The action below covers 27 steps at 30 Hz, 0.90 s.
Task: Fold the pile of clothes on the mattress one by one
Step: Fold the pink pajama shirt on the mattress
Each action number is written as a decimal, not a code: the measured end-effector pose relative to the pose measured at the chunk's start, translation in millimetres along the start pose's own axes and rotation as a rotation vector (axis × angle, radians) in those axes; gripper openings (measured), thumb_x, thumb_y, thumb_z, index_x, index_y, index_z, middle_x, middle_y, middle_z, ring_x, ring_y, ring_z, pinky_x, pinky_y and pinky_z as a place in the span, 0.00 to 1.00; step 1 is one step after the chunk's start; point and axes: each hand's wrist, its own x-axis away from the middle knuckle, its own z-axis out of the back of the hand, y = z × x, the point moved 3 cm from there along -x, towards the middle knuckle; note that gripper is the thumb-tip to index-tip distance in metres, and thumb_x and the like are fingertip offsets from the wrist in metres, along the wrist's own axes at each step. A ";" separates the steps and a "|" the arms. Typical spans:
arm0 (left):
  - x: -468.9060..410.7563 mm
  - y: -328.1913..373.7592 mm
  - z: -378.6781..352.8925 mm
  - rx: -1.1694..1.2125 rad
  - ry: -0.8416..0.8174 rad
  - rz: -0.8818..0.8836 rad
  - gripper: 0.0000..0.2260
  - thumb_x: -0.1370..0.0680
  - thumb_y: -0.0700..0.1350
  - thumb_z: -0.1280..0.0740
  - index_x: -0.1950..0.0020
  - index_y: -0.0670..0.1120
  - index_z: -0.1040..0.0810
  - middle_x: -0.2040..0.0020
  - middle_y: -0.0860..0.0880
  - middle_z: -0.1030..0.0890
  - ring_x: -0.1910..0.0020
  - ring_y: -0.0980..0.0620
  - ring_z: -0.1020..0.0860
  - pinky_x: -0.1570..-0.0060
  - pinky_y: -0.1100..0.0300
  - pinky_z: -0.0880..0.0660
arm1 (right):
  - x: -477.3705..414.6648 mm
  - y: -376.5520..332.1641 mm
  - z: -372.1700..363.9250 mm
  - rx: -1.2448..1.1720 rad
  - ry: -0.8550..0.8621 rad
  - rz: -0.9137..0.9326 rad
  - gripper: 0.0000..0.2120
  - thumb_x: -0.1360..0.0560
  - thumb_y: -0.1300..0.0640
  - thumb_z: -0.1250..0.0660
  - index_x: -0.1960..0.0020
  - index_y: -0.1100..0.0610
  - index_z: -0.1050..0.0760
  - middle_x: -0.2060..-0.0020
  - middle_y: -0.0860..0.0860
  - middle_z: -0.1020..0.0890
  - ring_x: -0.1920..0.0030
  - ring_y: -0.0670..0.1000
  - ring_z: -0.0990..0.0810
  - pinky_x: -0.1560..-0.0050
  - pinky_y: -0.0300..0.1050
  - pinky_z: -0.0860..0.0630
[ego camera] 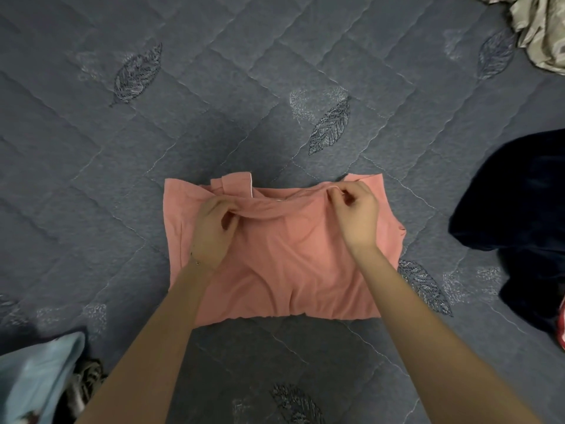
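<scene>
A pink garment (281, 264) lies partly folded on the grey quilted mattress (214, 87), in the middle of the view. Its upper layer is doubled over toward the far edge. My left hand (212, 231) pinches the folded edge on the left side. My right hand (356, 214) pinches the same edge near the garment's far right corner. A collar or strap piece (237, 185) sticks out at the far edge between my hands.
A dark navy garment (516, 203) lies bunched at the right. A beige patterned cloth (541, 32) sits at the far right corner. A light blue cloth (36, 384) lies at the near left, with a dark patterned piece (85, 384) beside it.
</scene>
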 end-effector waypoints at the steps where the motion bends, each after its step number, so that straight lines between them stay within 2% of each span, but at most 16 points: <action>1: -4.2 3.8 4.5 0.052 0.064 0.159 0.09 0.21 0.33 0.39 0.44 0.34 0.23 0.44 0.33 0.22 0.46 0.42 0.23 0.35 0.75 0.41 | -3.3 -1.6 -0.3 -0.017 0.037 -0.004 0.04 0.27 0.64 0.31 0.56 0.58 0.17 0.61 0.55 0.19 0.62 0.39 0.26 0.56 0.27 0.33; 3: -8.4 8.9 16.1 0.271 0.280 0.184 0.07 0.21 0.34 0.38 0.46 0.36 0.22 0.47 0.38 0.20 0.52 0.55 0.24 0.45 0.76 0.34 | -7.8 -2.7 -1.9 -0.058 0.092 -0.009 0.05 0.26 0.64 0.31 0.53 0.58 0.18 0.57 0.56 0.19 0.58 0.39 0.26 0.52 0.31 0.29; 4: -9.3 6.5 21.7 0.358 0.360 0.172 0.08 0.21 0.35 0.37 0.44 0.37 0.22 0.46 0.40 0.19 0.52 0.58 0.24 0.47 0.75 0.32 | -8.3 -2.6 -3.4 -0.079 0.095 -0.006 0.06 0.25 0.64 0.32 0.50 0.59 0.18 0.54 0.55 0.20 0.54 0.41 0.24 0.48 0.36 0.27; 5: -11.9 1.4 23.3 0.397 0.366 0.175 0.11 0.21 0.35 0.38 0.39 0.38 0.23 0.41 0.42 0.21 0.46 0.57 0.23 0.44 0.72 0.30 | -7.3 -0.6 -5.8 -0.090 0.073 -0.003 0.09 0.25 0.64 0.32 0.45 0.60 0.19 0.49 0.54 0.21 0.49 0.46 0.23 0.43 0.42 0.26; 6: -11.2 -3.1 21.8 0.381 0.310 0.152 0.16 0.21 0.34 0.39 0.33 0.39 0.27 0.34 0.43 0.25 0.38 0.54 0.26 0.39 0.69 0.31 | -4.6 2.6 -8.4 -0.078 0.024 -0.002 0.14 0.25 0.63 0.33 0.40 0.60 0.22 0.44 0.55 0.23 0.42 0.50 0.24 0.37 0.46 0.27; 7: -13.3 -1.5 17.1 0.337 0.242 0.119 0.21 0.20 0.34 0.41 0.27 0.41 0.34 0.27 0.43 0.33 0.30 0.55 0.32 0.35 0.68 0.34 | -0.5 6.2 -10.6 -0.047 -0.046 -0.002 0.18 0.25 0.63 0.33 0.35 0.61 0.25 0.37 0.56 0.26 0.36 0.52 0.27 0.31 0.45 0.33; 9: -1.0 -1.0 5.1 0.185 0.129 0.038 0.23 0.19 0.37 0.42 0.23 0.43 0.39 0.22 0.43 0.44 0.28 0.58 0.38 0.33 0.68 0.38 | 12.3 12.2 -10.3 0.049 -0.161 0.039 0.25 0.26 0.60 0.32 0.30 0.60 0.30 0.30 0.59 0.33 0.29 0.52 0.35 0.27 0.38 0.43; 11: 21.7 1.9 -6.6 0.022 0.093 -0.012 0.21 0.18 0.48 0.45 0.26 0.41 0.35 0.23 0.41 0.42 0.30 0.46 0.34 0.29 0.57 0.39 | 26.8 16.9 -6.2 0.163 -0.172 0.122 0.25 0.27 0.54 0.32 0.31 0.58 0.29 0.30 0.60 0.32 0.28 0.56 0.36 0.26 0.47 0.42; 12: 35.8 3.0 -11.8 -0.045 0.053 -0.022 0.23 0.18 0.53 0.48 0.27 0.42 0.33 0.24 0.39 0.39 0.28 0.41 0.35 0.25 0.52 0.44 | 35.4 19.6 -4.3 0.213 -0.165 0.141 0.25 0.27 0.52 0.32 0.32 0.58 0.28 0.30 0.60 0.32 0.28 0.58 0.36 0.26 0.53 0.41; 13: 48.9 4.6 -17.1 -0.110 0.012 -0.065 0.25 0.19 0.55 0.50 0.27 0.44 0.33 0.25 0.39 0.37 0.27 0.38 0.38 0.24 0.52 0.52 | 45.5 23.5 -3.4 0.255 -0.170 0.136 0.25 0.27 0.50 0.33 0.32 0.57 0.27 0.29 0.59 0.32 0.27 0.59 0.38 0.26 0.57 0.43; 14: 60.6 5.9 -23.4 -0.172 -0.017 -0.152 0.24 0.19 0.56 0.49 0.26 0.46 0.33 0.25 0.39 0.36 0.26 0.39 0.40 0.24 0.54 0.57 | 56.2 26.7 -2.5 0.296 -0.186 0.117 0.26 0.26 0.47 0.34 0.31 0.55 0.28 0.27 0.57 0.34 0.26 0.58 0.41 0.26 0.58 0.47; 16: 84.5 2.9 -35.0 -0.292 -0.075 -0.263 0.23 0.18 0.57 0.51 0.24 0.51 0.39 0.25 0.40 0.37 0.25 0.41 0.42 0.24 0.47 0.54 | 77.3 39.2 0.9 0.386 -0.225 0.061 0.30 0.26 0.43 0.36 0.27 0.51 0.33 0.24 0.54 0.41 0.23 0.57 0.48 0.25 0.59 0.55; 18: 103.7 -18.1 -42.3 -0.360 -0.139 -0.176 0.25 0.18 0.61 0.56 0.22 0.56 0.50 0.22 0.43 0.43 0.23 0.42 0.47 0.27 0.37 0.51 | 95.2 57.1 9.7 0.479 -0.268 -0.032 0.33 0.26 0.39 0.39 0.24 0.48 0.40 0.22 0.53 0.47 0.22 0.56 0.54 0.26 0.60 0.60; 20: 117.3 -45.3 -40.1 -0.426 -0.143 -0.078 0.26 0.19 0.63 0.57 0.22 0.60 0.55 0.21 0.45 0.49 0.23 0.43 0.51 0.29 0.33 0.53 | 108.3 76.9 20.1 0.614 -0.330 -0.139 0.35 0.24 0.36 0.41 0.22 0.45 0.49 0.21 0.52 0.54 0.22 0.54 0.60 0.26 0.60 0.63; 24: 121.7 -81.7 -27.9 -0.582 -0.174 0.001 0.28 0.21 0.61 0.51 0.21 0.57 0.53 0.22 0.43 0.45 0.24 0.38 0.45 0.36 0.27 0.46 | 120.0 97.3 36.8 0.757 -0.387 -0.227 0.38 0.24 0.33 0.44 0.22 0.43 0.57 0.22 0.48 0.60 0.23 0.51 0.63 0.27 0.64 0.61; 27: 123.9 -83.5 -22.3 -0.547 -0.127 0.154 0.29 0.18 0.59 0.47 0.21 0.53 0.53 0.21 0.43 0.47 0.23 0.39 0.48 0.33 0.26 0.48 | 119.7 98.1 45.5 0.697 -0.365 -0.249 0.41 0.26 0.33 0.40 0.22 0.44 0.57 0.22 0.50 0.60 0.23 0.53 0.62 0.26 0.62 0.59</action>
